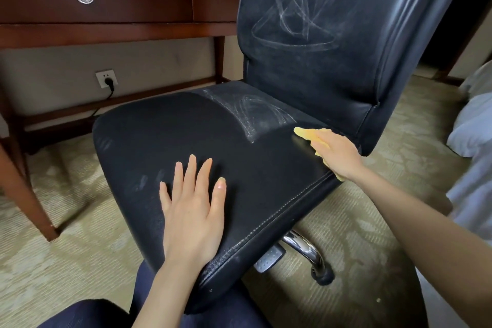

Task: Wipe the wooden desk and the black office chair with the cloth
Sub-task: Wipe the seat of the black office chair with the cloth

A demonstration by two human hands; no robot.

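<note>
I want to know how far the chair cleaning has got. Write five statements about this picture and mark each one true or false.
1. The right hand presses a yellow cloth onto the chair seat. True.
2. The left hand also holds the cloth. False: it lies flat on the front of the seat with its fingers spread, apart from the cloth.
3. The backrest is free of marks. False: white smears cross it.
4. A plug sits in the wall socket beneath the desk. True.
5. The whole seat is wiped clean. False: a pale streaked patch remains at its back.
</note>
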